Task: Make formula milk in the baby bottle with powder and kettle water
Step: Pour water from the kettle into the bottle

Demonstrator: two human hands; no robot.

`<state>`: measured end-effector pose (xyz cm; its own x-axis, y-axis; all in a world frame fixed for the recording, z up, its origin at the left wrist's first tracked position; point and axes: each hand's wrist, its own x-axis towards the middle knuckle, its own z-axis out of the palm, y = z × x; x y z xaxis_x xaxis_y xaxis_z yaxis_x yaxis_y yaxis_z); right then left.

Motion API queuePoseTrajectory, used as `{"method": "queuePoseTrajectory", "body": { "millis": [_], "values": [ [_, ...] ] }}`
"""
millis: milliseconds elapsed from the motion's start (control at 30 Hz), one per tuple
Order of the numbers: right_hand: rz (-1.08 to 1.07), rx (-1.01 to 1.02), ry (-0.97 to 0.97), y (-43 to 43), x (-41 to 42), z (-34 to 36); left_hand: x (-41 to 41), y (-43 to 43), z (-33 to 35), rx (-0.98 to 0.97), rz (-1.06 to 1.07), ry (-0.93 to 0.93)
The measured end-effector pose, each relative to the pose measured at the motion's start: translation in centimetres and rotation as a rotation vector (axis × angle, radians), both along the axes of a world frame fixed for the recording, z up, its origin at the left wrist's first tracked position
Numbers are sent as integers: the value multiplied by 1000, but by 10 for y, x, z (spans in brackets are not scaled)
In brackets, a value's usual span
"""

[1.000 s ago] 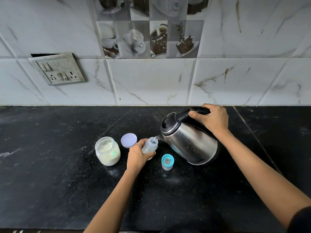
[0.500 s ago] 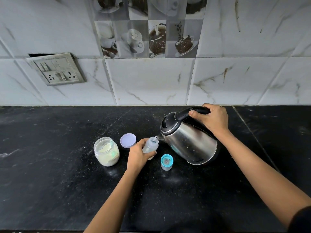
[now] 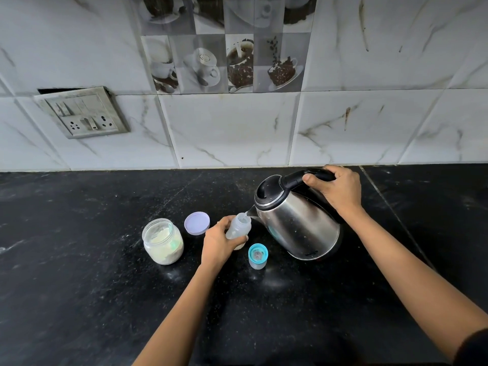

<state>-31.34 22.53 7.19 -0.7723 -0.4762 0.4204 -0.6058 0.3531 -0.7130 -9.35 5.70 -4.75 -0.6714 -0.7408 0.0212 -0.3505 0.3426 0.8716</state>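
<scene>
Right hand [image 3: 340, 191] tips the shiny steel kettle [image 3: 298, 223], spout at the small clear baby bottle [image 3: 238, 228]. Left hand [image 3: 219, 243] grips that bottle on the black stone counter [image 3: 79, 260].

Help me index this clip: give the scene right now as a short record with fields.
left hand: grips the baby bottle, tilted toward the kettle
right hand: holds the kettle handle; kettle tipped, spout at the bottle mouth
powder jar: open, left of the bottle, on the black countertop
purple lid: on the countertop beside the jar
blue cap: off the bottle, near the kettle base
</scene>
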Motion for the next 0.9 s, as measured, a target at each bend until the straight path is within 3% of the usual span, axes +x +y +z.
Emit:
{"method": "queuePoseTrajectory", "body": {
  "millis": [500,900],
  "values": [
    [29,-217,-192,42,-17,-14,-18,17,23,-26,-58,24],
    [-88,-352,-445,102,-28,-58,-9,20,17,10,73,75]
  ]
}}
